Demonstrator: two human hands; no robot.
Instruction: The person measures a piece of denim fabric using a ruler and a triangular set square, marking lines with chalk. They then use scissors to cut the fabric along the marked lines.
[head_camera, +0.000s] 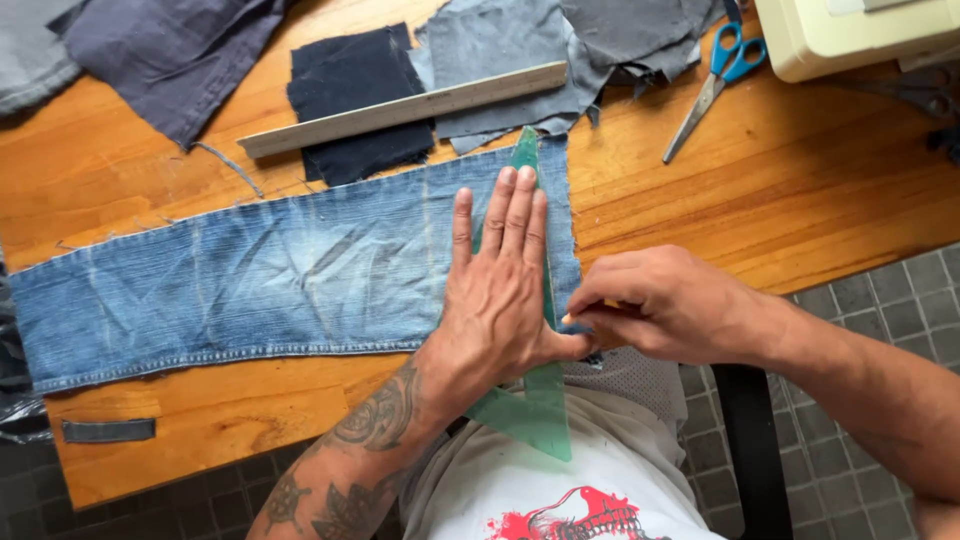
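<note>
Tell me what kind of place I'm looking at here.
Probably a home sewing or tailoring workspace: a wooden table holds a denim strip, fabric scraps, scissors, a long ruler, and what looks like a sewing machine.

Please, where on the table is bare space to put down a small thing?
Bare wood lies on the table right of the denim strip, below the scissors, and along the front edge under the denim. The back is crowded: fabric pieces, ruler.

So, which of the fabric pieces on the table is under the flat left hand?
The long faded blue denim strip, under the left hand and green triangle ruler. The dark navy square and grey pieces lie farther back, untouched.
</note>
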